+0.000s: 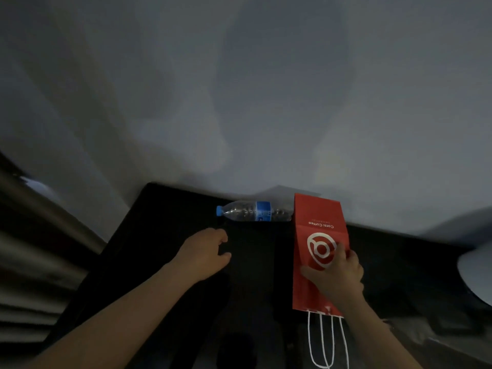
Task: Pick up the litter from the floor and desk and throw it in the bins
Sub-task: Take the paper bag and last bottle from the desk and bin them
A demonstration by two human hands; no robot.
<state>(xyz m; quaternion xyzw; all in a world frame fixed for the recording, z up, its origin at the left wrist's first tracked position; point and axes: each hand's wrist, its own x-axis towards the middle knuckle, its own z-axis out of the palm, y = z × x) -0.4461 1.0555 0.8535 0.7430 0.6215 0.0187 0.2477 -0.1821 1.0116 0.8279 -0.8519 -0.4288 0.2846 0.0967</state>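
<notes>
A: Which step is in hand?

B: The litter on the bench (165,235) is being gathered. The right hand (336,275) is laid on the red paper bag (316,227), which lies flat with its white cord handles (322,342) hanging over the near edge. The left hand (206,251) is held above the bench, loosely curled and empty, near the plastic bottle (255,211).

A: Where is the bottle placed?

B: It is laid on its side at the back of the bench, by the wall, blue cap to the left, its base touching or just beside the bag's far end.

A: What is called for next?

B: Probably the left hand must be carried forward and closed round the bottle's body, while the bag is pinched and lifted. Thin paper may be crumpled if it is gripped hard.

A: What cannot be made out?

B: Whether an edge of the bag is already pinched cannot be told; the fingertips are blurred. No bin is seen and the floor is lost in darkness. A pale shape (476,275) is cut off at the right.
</notes>
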